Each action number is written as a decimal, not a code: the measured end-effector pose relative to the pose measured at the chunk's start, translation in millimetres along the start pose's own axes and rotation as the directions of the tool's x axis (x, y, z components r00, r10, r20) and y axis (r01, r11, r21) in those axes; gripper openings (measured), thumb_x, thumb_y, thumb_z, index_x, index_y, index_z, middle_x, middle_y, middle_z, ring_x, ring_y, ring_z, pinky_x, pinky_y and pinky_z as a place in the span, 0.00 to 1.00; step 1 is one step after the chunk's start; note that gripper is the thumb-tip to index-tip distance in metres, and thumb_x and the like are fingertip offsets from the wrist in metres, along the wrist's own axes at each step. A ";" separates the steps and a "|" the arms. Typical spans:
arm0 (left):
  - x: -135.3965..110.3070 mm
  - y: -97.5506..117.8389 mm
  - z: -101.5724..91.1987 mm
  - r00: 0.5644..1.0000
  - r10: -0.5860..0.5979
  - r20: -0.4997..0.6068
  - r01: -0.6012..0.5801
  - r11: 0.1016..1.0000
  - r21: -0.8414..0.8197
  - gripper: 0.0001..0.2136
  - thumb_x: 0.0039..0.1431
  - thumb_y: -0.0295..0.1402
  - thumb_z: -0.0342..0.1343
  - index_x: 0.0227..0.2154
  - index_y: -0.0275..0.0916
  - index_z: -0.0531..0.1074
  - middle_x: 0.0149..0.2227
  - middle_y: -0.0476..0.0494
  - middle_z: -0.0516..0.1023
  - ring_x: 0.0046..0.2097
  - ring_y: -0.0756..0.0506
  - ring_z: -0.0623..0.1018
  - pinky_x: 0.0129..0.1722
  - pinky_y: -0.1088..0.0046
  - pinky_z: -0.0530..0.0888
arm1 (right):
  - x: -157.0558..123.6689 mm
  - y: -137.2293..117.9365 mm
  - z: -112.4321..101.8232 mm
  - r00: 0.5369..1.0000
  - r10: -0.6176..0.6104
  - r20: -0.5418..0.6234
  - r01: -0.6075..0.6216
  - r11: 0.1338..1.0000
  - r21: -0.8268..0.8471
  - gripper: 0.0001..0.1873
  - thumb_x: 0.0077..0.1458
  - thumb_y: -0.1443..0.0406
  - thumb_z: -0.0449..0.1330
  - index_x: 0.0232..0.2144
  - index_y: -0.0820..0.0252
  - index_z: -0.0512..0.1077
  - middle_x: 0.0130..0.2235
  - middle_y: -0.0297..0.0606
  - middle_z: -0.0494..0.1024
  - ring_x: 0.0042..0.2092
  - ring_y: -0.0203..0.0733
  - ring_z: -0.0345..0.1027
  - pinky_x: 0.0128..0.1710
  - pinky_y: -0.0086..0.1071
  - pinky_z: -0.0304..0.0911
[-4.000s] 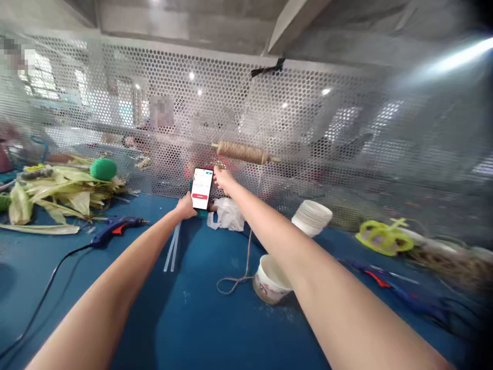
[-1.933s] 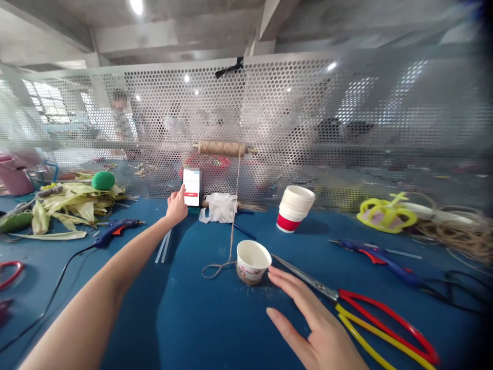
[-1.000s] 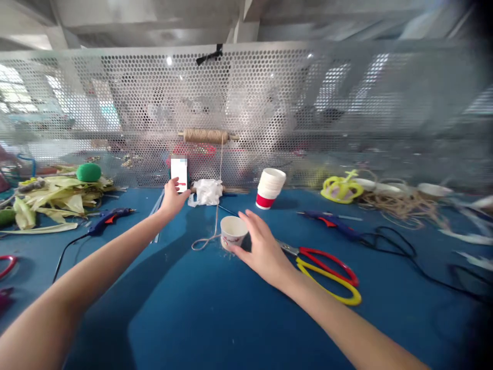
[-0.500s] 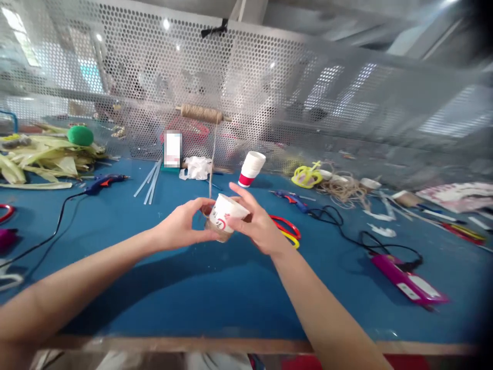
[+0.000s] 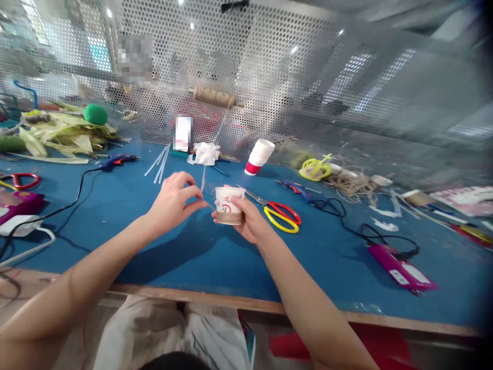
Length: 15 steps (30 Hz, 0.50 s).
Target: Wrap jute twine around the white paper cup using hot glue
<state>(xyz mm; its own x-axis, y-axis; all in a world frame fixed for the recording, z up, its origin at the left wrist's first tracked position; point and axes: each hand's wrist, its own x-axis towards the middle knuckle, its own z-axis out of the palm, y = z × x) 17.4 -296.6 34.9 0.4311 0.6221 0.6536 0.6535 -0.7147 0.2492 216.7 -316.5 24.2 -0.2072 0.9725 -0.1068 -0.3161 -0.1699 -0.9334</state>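
My right hand (image 5: 248,220) grips a paper cup (image 5: 227,198) printed with red and dark marks, its lower part wrapped in brown twine. The cup stands nearly upright above the blue table. To its left, my left hand (image 5: 179,200) pinches the twine (image 5: 203,180), which runs to the cup's side. From my fingers the strand climbs to a twine spool (image 5: 213,96) on a stick at the mesh panel. Scissors (image 5: 279,211) with red and yellow handles lie just right of the cup. Behind it stands a leaning stack of paper cups (image 5: 261,155).
Glue guns (image 5: 119,161) with black cords lie left and right. A purple power strip (image 5: 400,270) is at right. Dried husks (image 5: 65,131) and a green ball (image 5: 95,114) sit at far left. Glue sticks (image 5: 158,163), a phone (image 5: 182,132) and crumpled white material (image 5: 205,153) lie near the panel (image 5: 246,56).
My left hand has moved off the cup to the left, drawing the twine out from it. The cup has turned more upright in my right hand. The view has shifted, uncovering the scissors.
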 end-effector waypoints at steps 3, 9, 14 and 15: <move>-1.6 -5.9 -9.1 0.978 0.101 -0.180 -0.089 0.993 0.072 0.09 0.56 0.37 0.55 0.25 0.37 0.73 0.44 0.38 0.70 0.48 0.40 0.68 0.46 0.58 0.66 | 2.2 1.0 1.2 0.993 0.072 0.092 -0.077 0.996 0.054 0.18 0.47 0.66 0.59 0.42 0.61 0.64 0.32 0.37 0.78 0.31 0.44 0.75 0.31 0.35 0.71; -9.3 -13.1 -8.5 0.965 0.199 -0.170 -0.197 0.980 0.027 0.05 0.56 0.34 0.55 0.28 0.38 0.69 0.44 0.39 0.70 0.47 0.42 0.69 0.47 0.60 0.67 | 5.8 8.8 9.4 0.944 0.261 0.203 -0.286 0.952 0.105 0.18 0.60 0.58 0.48 0.40 0.69 0.68 0.31 0.45 0.78 0.25 0.38 0.73 0.21 0.27 0.67; -11.4 -10.6 -10.3 0.964 0.013 -0.264 -0.026 0.999 -0.044 0.13 0.52 0.39 0.58 0.37 0.36 0.66 0.39 0.39 0.72 0.43 0.43 0.71 0.44 0.63 0.69 | -1.0 0.5 9.4 0.917 0.328 0.224 -0.373 0.907 0.197 0.24 0.62 0.55 0.41 0.39 0.68 0.69 0.29 0.43 0.78 0.25 0.39 0.74 0.21 0.27 0.68; -11.6 -9.8 -10.6 0.970 -0.047 -0.240 0.028 0.996 -0.081 0.12 0.53 0.39 0.57 0.35 0.36 0.66 0.36 0.42 0.72 0.40 0.44 0.72 0.42 0.65 0.69 | -2.2 -1.2 8.7 0.914 0.343 0.218 -0.387 0.898 0.211 0.24 0.62 0.54 0.41 0.39 0.68 0.69 0.28 0.43 0.78 0.25 0.39 0.74 0.21 0.27 0.69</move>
<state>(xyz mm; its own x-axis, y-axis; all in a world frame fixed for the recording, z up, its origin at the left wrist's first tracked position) -0.6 -300.2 32.5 0.2383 0.5601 0.7934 0.6127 -0.7205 0.3247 209.5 -319.8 28.5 -0.4994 0.7954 -0.3434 -0.3984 -0.5628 -0.7243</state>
